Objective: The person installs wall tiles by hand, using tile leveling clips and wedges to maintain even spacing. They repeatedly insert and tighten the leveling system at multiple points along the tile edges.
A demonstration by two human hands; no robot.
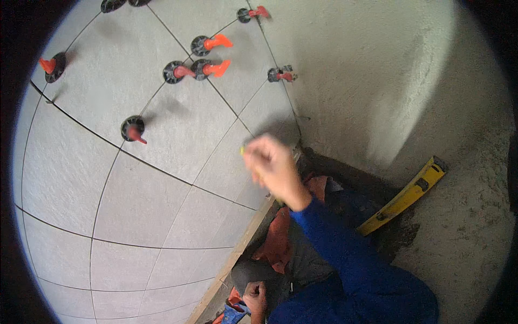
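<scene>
Grey tiled wall fills the left of the view, its large tiles split by dark joints, and meets a bare rendered wall at a corner on the right. Black-and-orange tile levelling clips sit in the joints of the far tiles. The right hand, in a blue sleeve, is raised to the tile edge near the corner; it is motion-blurred, closed around something small with a yellowish tip, though what it is I cannot tell. The left hand is low and near, by some orange fabric, and whether it grips anything is unclear. A yellow spirit level leans on the rough floor to the right.

Work appears to be at the corner tile's edge; the next move likely needs care in the tight corner. Open room lies rightward, over the floor.
</scene>
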